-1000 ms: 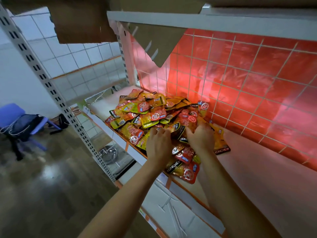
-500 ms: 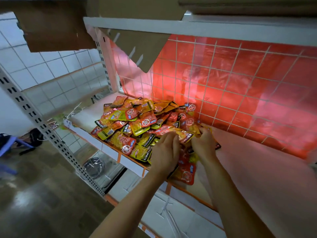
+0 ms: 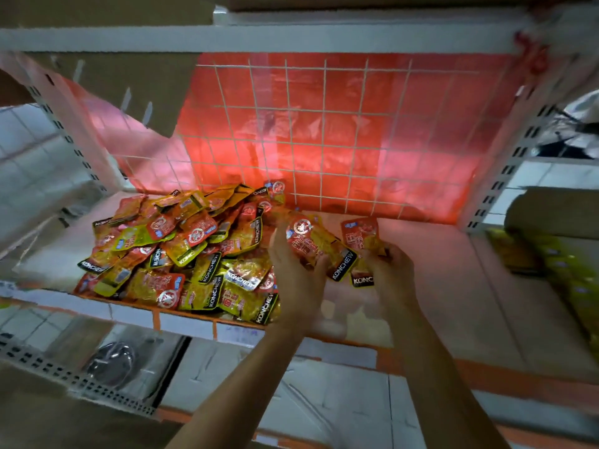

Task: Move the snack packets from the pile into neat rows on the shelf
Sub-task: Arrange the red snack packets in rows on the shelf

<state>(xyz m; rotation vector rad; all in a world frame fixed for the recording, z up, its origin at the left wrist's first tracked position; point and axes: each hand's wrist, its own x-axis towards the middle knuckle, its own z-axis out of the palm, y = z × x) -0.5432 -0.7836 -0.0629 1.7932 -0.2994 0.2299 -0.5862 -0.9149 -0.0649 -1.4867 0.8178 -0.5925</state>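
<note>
A loose pile of red, orange and yellow snack packets (image 3: 181, 251) marked KONCHEW covers the left half of the shelf (image 3: 453, 286). My left hand (image 3: 296, 277) grips a red-and-yellow packet (image 3: 319, 246) lifted just right of the pile. My right hand (image 3: 393, 270) holds another packet (image 3: 361, 241) upright beside it, above the bare shelf board. Both packets are clear of the pile and close to each other.
A white wire grid backed by red plastic (image 3: 324, 134) closes the shelf's rear. The upper shelf edge (image 3: 259, 40) hangs low overhead. Perforated uprights (image 3: 505, 176) stand at the sides. More yellow packets (image 3: 557, 270) lie on the neighbouring shelf at right. A lower shelf (image 3: 324, 400) sits below.
Both hands have lifted out of the pile, each with a packet, and moved right over the bare shelf. The view has swung right and closer to the shelf.
</note>
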